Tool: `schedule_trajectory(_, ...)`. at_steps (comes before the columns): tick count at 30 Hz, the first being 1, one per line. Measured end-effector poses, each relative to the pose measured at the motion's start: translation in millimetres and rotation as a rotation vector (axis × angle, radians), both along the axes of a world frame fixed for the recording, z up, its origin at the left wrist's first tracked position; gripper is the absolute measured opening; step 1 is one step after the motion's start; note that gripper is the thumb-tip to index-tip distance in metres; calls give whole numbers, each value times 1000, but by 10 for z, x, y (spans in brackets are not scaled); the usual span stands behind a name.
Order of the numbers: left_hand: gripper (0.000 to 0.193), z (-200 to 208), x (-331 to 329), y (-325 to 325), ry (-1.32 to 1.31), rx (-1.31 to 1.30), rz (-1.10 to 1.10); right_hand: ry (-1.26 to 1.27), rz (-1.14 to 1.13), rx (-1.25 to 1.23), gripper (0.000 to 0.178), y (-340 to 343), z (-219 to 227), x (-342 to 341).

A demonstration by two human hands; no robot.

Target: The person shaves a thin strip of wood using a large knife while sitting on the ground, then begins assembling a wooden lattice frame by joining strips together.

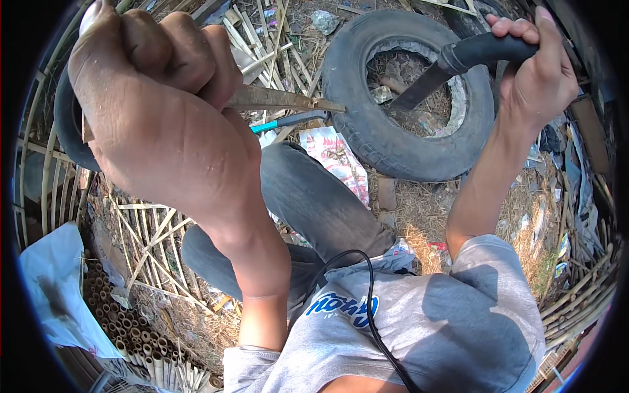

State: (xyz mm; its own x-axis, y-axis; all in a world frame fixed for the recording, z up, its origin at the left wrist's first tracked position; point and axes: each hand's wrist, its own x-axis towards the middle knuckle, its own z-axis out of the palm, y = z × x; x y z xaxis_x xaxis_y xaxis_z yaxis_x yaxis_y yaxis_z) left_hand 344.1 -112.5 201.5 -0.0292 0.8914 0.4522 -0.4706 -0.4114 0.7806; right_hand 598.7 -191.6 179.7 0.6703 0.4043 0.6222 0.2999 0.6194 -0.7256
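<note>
Close to the camera at upper left, my left hand [170, 124] is closed in a fist around a split bamboo strip [282, 99]. The strip sticks out to the right, its tip overlapping the tyre's left edge in view. At upper right my right hand [540, 72] grips the black handle of a big knife [422, 86]. The broad dark blade slants down and left, over the opening of a worn black tyre [393, 157] lying on the ground. Blade and strip are apart. Below the strip lies a tool with a teal and dark handle [288, 121].
Split bamboo pieces [275, 52] litter the ground behind the strip. A stack of cut bamboo tubes [131, 327] and a white sheet [62, 288] are at lower left, near a bamboo lattice [154, 239]. Printed plastic [337, 164] lies beside my knee. A black cable [370, 295] hangs over my shirt.
</note>
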Motion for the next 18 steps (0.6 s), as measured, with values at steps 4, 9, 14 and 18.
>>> schedule_trajectory(4, 43, 2, 67, -67, 108, -65, 238, 65, -115, -169, 25, 79, -739, -75)
schedule_trajectory(9, 42, -39, -79, 6, 109, -14, 169, 149, -73, -85, 24, 6, -705, -31)
schedule_trajectory(14, 42, -55, -214, 99, 113, 21, 34, -41, -269, -137, 34, -43, -617, -178)
schedule_trajectory(18, 47, -7, -3, 40, 201, 44, 91, 4, -216, -221, 35, 99, -536, -102)
